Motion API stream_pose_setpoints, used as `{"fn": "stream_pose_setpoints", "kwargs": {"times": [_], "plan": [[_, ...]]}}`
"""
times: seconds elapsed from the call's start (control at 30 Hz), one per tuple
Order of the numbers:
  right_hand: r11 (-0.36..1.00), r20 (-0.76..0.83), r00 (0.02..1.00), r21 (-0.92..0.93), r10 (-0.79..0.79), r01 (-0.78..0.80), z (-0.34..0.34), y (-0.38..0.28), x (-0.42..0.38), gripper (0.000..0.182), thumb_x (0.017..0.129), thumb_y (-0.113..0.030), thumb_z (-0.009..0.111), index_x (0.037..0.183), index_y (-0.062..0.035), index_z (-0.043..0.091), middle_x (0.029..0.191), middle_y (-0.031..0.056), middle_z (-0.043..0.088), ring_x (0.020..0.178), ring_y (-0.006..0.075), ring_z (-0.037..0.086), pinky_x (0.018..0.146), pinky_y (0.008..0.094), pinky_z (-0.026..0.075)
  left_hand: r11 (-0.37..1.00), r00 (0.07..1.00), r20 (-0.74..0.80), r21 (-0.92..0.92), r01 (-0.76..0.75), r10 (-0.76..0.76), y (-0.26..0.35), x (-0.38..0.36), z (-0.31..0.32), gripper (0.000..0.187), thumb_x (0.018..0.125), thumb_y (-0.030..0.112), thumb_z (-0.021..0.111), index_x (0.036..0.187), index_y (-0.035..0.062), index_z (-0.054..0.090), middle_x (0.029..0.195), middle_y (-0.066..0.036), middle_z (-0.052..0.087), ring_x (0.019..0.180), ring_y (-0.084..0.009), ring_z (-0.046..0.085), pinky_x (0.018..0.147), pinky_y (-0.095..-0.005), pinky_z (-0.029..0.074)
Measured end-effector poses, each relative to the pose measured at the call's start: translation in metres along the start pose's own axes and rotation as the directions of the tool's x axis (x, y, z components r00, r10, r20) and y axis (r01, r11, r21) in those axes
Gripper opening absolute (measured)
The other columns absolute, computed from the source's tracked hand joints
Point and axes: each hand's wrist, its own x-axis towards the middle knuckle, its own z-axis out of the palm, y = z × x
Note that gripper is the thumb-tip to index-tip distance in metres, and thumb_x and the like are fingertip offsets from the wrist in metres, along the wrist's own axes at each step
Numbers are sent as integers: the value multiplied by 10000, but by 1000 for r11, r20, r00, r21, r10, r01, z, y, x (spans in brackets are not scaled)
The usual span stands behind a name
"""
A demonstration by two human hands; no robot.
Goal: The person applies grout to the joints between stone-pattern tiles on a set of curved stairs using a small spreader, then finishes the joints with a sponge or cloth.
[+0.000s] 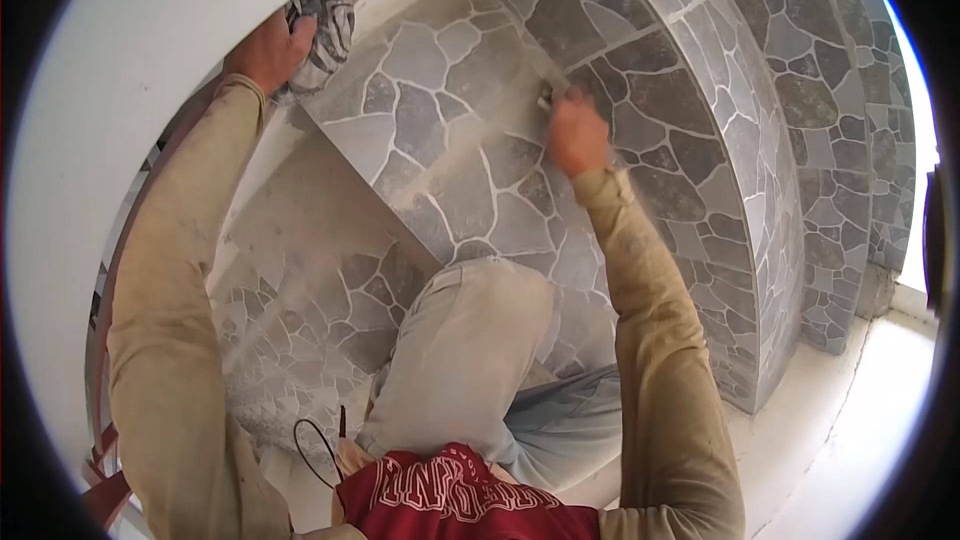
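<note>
At the upper left, my left hand is closed on a crumpled cloth patterned in dark grey and white, next to the white wall. My right hand is blurred by motion, its fingers curled together low over the stone-patterned tiles. A small greyish piece shows at its fingertips, too smeared to name. The hand is near the corner where the tiled step meets the tiled riser. Pale dust smears lie over the tiles and grout around it.
My bent knee in dusty trousers rests close to the step's edge. A lower dusty step lies on the left. The curved tiled riser rises on the right. A reddish rail is at lower left.
</note>
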Motion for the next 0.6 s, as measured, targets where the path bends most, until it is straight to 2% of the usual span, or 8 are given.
{"fn": "stream_pose_setpoints", "kwargs": {"times": [0.07, 0.1, 0.2, 0.33, 0.4, 0.43, 0.5, 0.6], "plan": [[984, -267, 957, -163, -109, 66, 13, -13, -7, 165, 841, -101, 559, 937, -48, 682, 990, 135, 661, 983, 354, 647, 751, 451, 572, 991, 974, -192, 76, -107, 120, -2, 3, 6, 608, 862, 311, 641, 1322, -69, 526, 1306, -336, 554, 1233, -477, 520, 1087, -471, 387], [983, -276, 953, -166, -121, 77, 17, -6, 3, 165, 841, -101, 559, 937, -48, 682, 990, 135, 661, 983, 354, 647, 751, 451, 572, 992, 973, -203, 81, -96, 111, -5, 7, 6, 608, 862, 311, 641, 1322, -69, 526, 1306, -336, 554, 1233, -477, 520, 1087, -471, 387], [995, -16, 996, 34, 92, -91, -8, 0, 15, 168, 861, -116, 551, 909, -38, 692, 980, 141, 671, 978, 354, 653, 753, 458, 570, 998, 995, 76, -6, 68, -67, 2, 2, 1, 636, 867, 337, 646, 1348, -59, 517, 1347, -321, 534, 1265, -463, 503, 1108, -465, 371], [1000, -119, 993, -31, -7, 4, 12, 0, 1, 169, 865, -109, 542, 901, -35, 690, 983, 137, 675, 968, 357, 656, 752, 466, 570, 989, 972, -197, 97, -113, 131, -3, 0, 9, 586, 864, 339, 648, 1281, -63, 556, 1246, -317, 601, 1162, -470, 571, 1032, -473, 438], [996, -225, 973, -78, -47, 30, 18, -5, -5, 179, 868, -99, 536, 935, -31, 688, 1035, 153, 668, 993, 360, 650, 764, 473, 567, 997, 995, -85, 63, -38, 43, -5, 6, 4, 594, 861, 341, 650, 1288, -61, 556, 1264, -307, 597, 1174, -462, 568, 1038, -474, 436], [997, -195, 980, -69, -32, 19, 20, -1, -14, 179, 868, -99, 536, 935, -31, 688, 1035, 153, 668, 993, 360, 650, 764, 473, 567, 1000, 998, 65, 22, 20, -21, -3, -1, 5, 602, 858, 344, 651, 1295, -59, 555, 1281, -297, 592, 1186, -455, 565, 1044, -475, 434], [994, 114, 987, -24, 111, -109, -8, 6, 23, 195, 882, -115, 536, 979, -28, 681, 1093, 172, 650, 1038, 364, 635, 782, 476, 564, 999, 994, 97, 4, 42, -42, -5, 3, 4, 591, 860, 342, 646, 1288, -57, 566, 1288, -294, 588, 1192, -453, 560, 1051, -475, 428], [995, -97, 993, -73, -74, 67, 11, -6, -13, 185, 881, -126, 555, 983, -27, 673, 1104, 183, 633, 1045, 364, 631, 783, 482, 563, 977, 912, -361, 151, -151, 196, -1, 4, 10, 537, 855, 337, 635, 1221, -54, 596, 1172, -312, 633, 1085, -463, 607, 974, -466, 477]]}}
